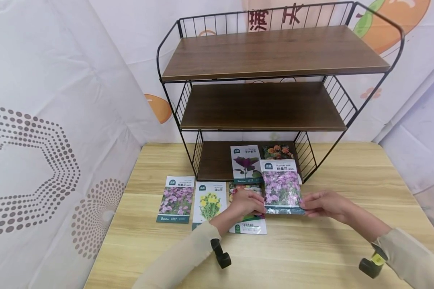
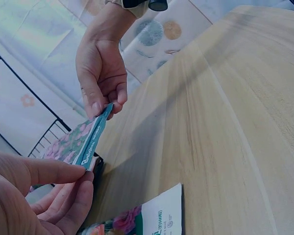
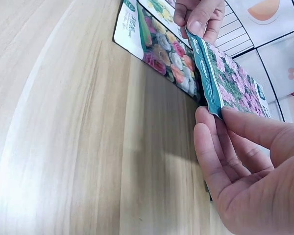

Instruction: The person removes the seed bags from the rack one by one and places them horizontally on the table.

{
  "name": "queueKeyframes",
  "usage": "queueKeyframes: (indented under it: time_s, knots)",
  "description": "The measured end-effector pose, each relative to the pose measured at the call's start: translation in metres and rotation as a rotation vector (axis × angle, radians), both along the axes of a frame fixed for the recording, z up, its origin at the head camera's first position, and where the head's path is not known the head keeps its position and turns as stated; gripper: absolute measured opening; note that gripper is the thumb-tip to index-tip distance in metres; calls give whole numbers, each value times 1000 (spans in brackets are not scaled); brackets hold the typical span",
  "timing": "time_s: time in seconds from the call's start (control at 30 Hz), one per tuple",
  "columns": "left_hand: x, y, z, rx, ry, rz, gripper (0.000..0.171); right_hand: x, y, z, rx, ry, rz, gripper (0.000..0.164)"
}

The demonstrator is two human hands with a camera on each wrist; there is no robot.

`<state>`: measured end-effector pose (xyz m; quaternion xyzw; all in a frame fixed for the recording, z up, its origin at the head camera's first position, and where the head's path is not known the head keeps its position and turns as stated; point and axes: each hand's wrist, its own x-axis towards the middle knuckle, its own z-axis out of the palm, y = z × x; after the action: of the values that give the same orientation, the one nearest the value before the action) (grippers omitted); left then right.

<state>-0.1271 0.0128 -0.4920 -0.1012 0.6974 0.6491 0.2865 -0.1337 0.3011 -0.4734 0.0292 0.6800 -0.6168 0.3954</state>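
A seed packet with pink-purple flowers (image 1: 281, 188) is held level between both hands, by its green bottom edge. My left hand (image 1: 246, 202) pinches the left corner between thumb and fingers. At the right corner, my right hand (image 1: 323, 204) pinches it the same way; the right wrist view shows this thumb (image 3: 235, 115) on top and fingers beneath. The packet's far end overlaps an orange-flower packet (image 1: 277, 151) on the lowest shelf. Beside that lies a purple-leaf packet (image 1: 246, 162). Under my left hand is a packet with multicoloured blooms (image 3: 169, 54), partly hidden in the head view.
A black wire rack with brown shelves (image 1: 264, 106) stands at the back of the wooden table (image 1: 293, 257). To the left lie a yellow-flower packet (image 1: 209, 200) and another pink-flower packet (image 1: 176, 200). Printed cloth (image 1: 50, 100) hangs behind and at the sides.
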Motion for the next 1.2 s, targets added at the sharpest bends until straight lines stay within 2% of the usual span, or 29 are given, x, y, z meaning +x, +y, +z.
queueKeyframes:
  time_s: [0.23,0.4,0.53,0.7,0.97,1.2]
  knots:
    - [6,1,0,-79,12,-60,20,3,5,-6,3,-28,39,15]
    - [8,3,-1,-130,37,-83,21,5,8,-11,0,-43,63,16]
    - [10,5,-2,-164,25,-97,20,8,9,-13,-12,-58,82,15]
    - [13,5,-3,-157,-6,-111,20,11,10,-16,-42,-82,94,14]
    - [16,3,-4,-190,6,-161,20,15,12,-24,-23,-91,124,14]
    - [20,2,-8,-175,-17,-181,18,21,11,-28,-63,-110,155,12]
